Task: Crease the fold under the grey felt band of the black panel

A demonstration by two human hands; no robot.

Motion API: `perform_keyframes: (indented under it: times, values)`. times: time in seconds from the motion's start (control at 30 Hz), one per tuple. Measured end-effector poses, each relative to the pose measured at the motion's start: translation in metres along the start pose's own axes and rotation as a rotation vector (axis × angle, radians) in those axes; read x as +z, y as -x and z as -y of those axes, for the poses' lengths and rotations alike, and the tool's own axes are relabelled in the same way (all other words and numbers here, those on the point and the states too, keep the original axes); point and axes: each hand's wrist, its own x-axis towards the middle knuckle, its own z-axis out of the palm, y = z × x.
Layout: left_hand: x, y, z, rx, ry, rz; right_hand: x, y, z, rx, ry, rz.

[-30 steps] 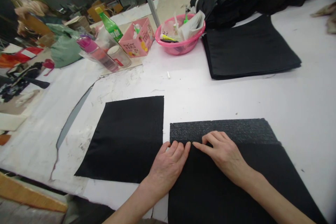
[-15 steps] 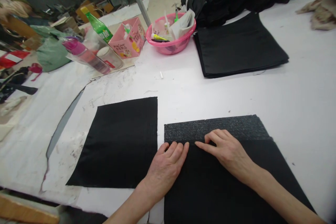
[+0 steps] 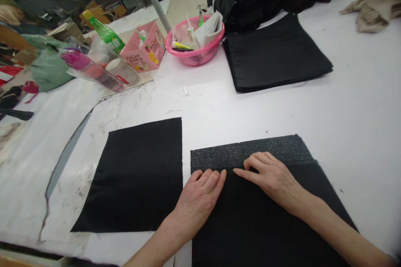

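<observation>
A black fabric piece (image 3: 266, 217) lies before me, its far edge resting along a speckled dark-grey strip (image 3: 216, 156). At the left part of that edge, my left hand (image 3: 200, 194) has its fingers bent and pressed together on the cloth. Close by on the right, my right hand (image 3: 271, 175) is closed, with thumb and forefinger at the same edge and the other fingers curled over the grey strip. A small gap separates the two hands. What lies under the fingertips is partly hidden.
Another black fabric stack (image 3: 134, 179) lies to the left, and a larger black stack (image 3: 278, 54) at the back. Behind stand a pink basin (image 3: 196, 56) with small items, a pink box (image 3: 144, 50), a green bottle (image 3: 105, 31) and a purple-capped bottle (image 3: 90, 69). A beige cloth (image 3: 372, 10) lies far right.
My view has shifted, so the table's things sit further left in the picture. Both hands have slid slightly right along the fabric edge, keeping the same grip.
</observation>
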Motion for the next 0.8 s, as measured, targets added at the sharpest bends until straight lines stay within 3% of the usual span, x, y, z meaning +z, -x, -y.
perform_keyframes:
  times: [0.47,0.8]
  values:
    - [-0.001,-0.013,-0.007,0.016,0.000,-0.027,-0.003,0.008,-0.005,0.022,-0.010,-0.013]
    - [-0.007,-0.022,-0.012,0.036,0.000,0.038,-0.018,0.030,-0.021,0.045,0.006,0.000]
